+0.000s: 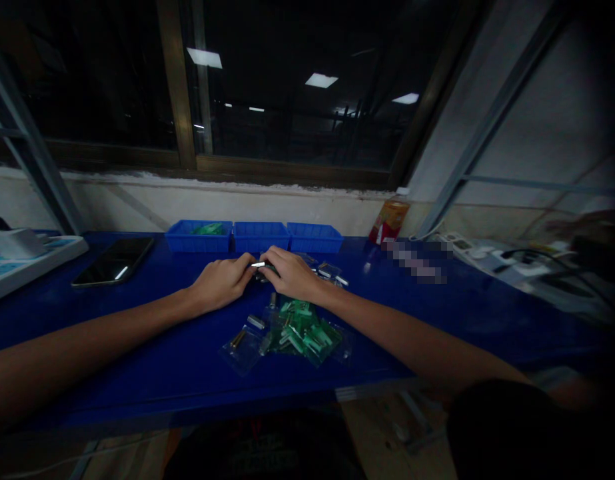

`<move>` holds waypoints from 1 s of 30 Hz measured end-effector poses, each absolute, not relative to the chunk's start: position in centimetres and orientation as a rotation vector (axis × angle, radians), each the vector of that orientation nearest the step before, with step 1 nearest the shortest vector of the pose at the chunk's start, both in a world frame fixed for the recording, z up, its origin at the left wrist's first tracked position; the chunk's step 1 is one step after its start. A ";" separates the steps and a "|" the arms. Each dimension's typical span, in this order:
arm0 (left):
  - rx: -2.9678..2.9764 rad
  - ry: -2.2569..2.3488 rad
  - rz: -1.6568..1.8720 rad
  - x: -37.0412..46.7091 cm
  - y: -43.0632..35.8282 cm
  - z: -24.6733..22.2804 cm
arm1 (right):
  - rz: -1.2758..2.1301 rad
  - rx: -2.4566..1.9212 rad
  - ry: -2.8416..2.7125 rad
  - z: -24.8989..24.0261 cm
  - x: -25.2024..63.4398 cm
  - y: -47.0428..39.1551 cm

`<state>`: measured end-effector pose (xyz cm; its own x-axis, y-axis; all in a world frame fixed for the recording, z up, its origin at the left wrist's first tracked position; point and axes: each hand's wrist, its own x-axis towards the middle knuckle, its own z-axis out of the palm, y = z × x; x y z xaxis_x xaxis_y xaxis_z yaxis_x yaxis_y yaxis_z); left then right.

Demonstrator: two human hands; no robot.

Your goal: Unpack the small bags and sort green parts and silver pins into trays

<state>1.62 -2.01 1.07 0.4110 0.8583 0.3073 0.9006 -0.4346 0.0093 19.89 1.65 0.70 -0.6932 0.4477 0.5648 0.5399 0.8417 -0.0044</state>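
You have both your left hand (220, 283) and right hand (292, 273) closed in a fingertip pinch on a small bright piece (258, 265), above the blue surface (187, 363) — two-handed work, it seems, calling for light, steady fingertips. The piece looks slim and pale; its finer detail is too small to tell. Just nearer you lie green pieces (307, 333) in clear plastic, beside a clear bag (243, 360) with brass-coloured pins — beyond your hands, three blue bins (262, 238) stand in a row.

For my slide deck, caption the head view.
Left hand and right hand pinch a slim silvery piece above a blue table.
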 end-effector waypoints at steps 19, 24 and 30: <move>-2.520 -1.548 -0.438 1.5 -1.9 0.9 | -0.238 -0.747 -2.462 0.6 19.8 1.8; -2.504 -1.574 -0.410 1.5 -2.0 0.9 | -0.181 -0.746 -2.442 0.5 19.9 1.7; -2.484 -1.582 -0.391 1.6 -1.9 0.9 | -0.149 -0.726 -2.428 0.7 19.9 1.5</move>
<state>1.59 -1.95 0.87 0.4023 0.8618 0.3090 0.9065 -0.4222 -0.0026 19.92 1.55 0.72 -0.6745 0.4657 0.5728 0.5321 0.8445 -0.0599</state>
